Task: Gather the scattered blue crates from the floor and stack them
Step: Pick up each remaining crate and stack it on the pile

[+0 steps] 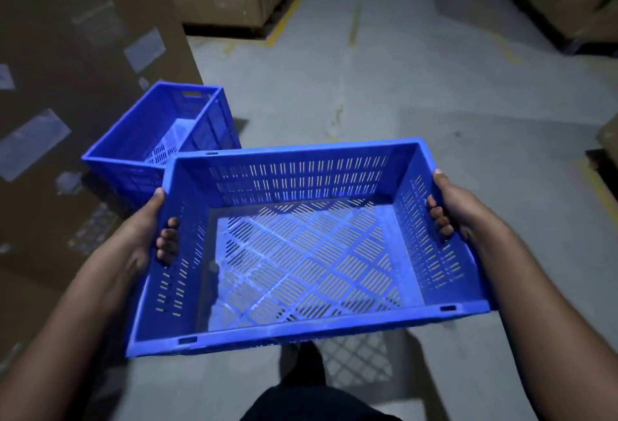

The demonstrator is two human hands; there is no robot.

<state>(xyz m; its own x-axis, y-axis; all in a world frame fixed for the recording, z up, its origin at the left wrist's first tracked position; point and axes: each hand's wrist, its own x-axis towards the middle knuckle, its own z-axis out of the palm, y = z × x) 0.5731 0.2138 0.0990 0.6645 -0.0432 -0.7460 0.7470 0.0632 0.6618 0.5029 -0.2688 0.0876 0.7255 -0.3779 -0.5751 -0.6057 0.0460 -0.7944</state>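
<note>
Left hand [152, 226], right hand [456, 208]: arms extended, fingers [169, 240] curled.
</note>
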